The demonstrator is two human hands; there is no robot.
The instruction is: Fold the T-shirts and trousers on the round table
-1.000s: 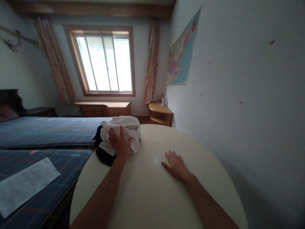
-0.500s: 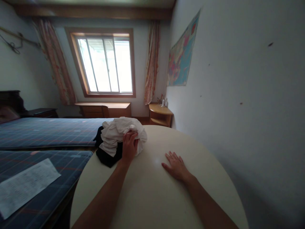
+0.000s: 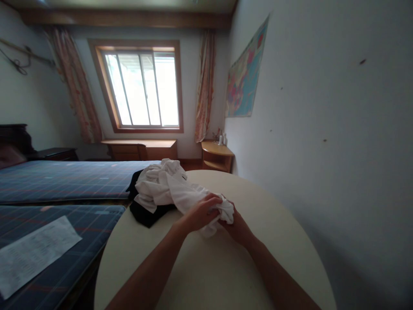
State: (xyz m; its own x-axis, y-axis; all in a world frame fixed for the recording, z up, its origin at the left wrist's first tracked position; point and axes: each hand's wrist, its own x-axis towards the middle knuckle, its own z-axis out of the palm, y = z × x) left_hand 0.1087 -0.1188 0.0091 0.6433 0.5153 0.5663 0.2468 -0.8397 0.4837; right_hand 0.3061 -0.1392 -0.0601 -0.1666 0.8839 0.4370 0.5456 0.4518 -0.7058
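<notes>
At 12 o'clock from the bench (image 3: 206,275) centre, my left hand (image 3: 203,212) grasps the bunched end of the white cloth (image 3: 180,191), fingers curled over it from the 9 o'clock side. Right hand (image 3: 238,224) grasps the same bunch from the 3 o'clock side; some of its fingers are hidden behind the fabric. From this grip the cloth runs in folds into a crumpled heap, between 10 and 11 o'clock, near the bench edge. Black cloth (image 3: 145,217) lies beneath that heap, showing at its 7 and 9 o'clock. Off the bench: near bed (image 3: 95,228) at 9 o'clock, paper (image 3: 38,254) lying on it, lettering too blurred for me to read; far bed (image 3: 80,178) at about 10. Beyond: window (image 3: 142,88) at 11, corner shelf (image 3: 217,147) at 12, map (image 3: 247,73) on the wall (image 3: 306,94) toward 1.
</notes>
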